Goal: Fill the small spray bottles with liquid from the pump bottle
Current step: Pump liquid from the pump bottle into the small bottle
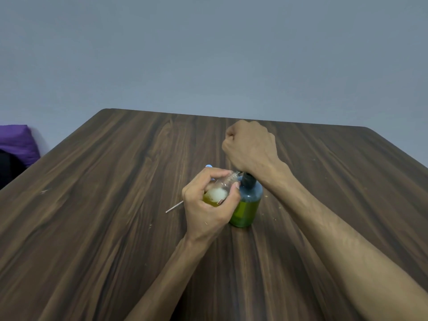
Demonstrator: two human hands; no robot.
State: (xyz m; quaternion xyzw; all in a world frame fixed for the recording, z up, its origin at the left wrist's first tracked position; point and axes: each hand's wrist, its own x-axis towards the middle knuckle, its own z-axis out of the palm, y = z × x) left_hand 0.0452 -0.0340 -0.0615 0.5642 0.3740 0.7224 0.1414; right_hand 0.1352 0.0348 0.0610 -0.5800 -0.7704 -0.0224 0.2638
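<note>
A pump bottle of dark translucent plastic stands upright mid-table, about half full of green liquid, with a black collar. My left hand grips a small clear spray bottle without its top, tilted with its open neck against the pump's spout. Yellow-green liquid and white foam sit inside it. My right hand is a closed fist above the pump bottle, and the base of its wrist rests on the pump head, which is hidden beneath it. Nothing shows inside the fist.
The wooden table reaches a far edge by a grey wall. A thin white tube lies left of my left hand, and a small pale blue-white piece peeks out behind it. A purple cloth sits off the table's left side.
</note>
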